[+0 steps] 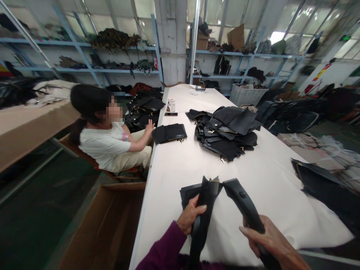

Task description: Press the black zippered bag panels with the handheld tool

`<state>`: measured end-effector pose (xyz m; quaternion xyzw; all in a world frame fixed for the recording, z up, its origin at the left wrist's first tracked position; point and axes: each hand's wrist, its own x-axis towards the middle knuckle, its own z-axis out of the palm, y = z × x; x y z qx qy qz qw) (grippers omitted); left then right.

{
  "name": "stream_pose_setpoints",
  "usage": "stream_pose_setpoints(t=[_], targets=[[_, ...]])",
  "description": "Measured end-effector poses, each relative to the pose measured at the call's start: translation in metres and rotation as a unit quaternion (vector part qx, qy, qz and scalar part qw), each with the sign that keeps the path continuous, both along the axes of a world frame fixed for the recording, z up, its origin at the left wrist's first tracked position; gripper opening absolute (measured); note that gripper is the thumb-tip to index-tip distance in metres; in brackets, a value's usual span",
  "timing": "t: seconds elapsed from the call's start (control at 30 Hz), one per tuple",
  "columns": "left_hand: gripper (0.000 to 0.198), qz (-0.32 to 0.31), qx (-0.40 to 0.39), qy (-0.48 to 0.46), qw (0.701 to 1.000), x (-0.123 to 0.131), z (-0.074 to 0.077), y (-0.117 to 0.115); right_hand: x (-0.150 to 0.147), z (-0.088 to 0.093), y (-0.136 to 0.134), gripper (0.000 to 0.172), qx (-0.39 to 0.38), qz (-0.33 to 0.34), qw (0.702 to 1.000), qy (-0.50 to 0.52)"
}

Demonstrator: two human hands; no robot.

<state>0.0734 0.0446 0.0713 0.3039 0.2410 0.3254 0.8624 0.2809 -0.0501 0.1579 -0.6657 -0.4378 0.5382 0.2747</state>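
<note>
My left hand point(190, 215) grips a black fabric piece point(206, 210), thumb on top, above the near part of the white table point(244, 195). A dark handheld tool point(246, 204) is in my right hand point(268, 236), with fingers wrapped round its handle. The tool's head is at the upper end of the fabric piece; whether they touch I cannot tell. Behind my left hand another black piece point(188, 193) shows. Farther up the table lies a big heap of black pieces with gold zippers point(227, 129).
A person point(104, 135) sits at the table's left side, hands near a small black stack point(169, 133). A cardboard box point(104, 225) stands at the lower left. More black pieces point(326, 187) lie at the right edge. A phone point(171, 114) lies farther back.
</note>
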Motion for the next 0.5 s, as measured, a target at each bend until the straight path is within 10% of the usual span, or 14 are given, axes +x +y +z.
stream_pose_setpoints(t=[0.5], targets=[[0.05,-0.008,0.001,-0.025,1.0,-0.02,0.006,-0.001,-0.02,0.001,0.024,0.032,0.03,0.062,0.989,0.13]])
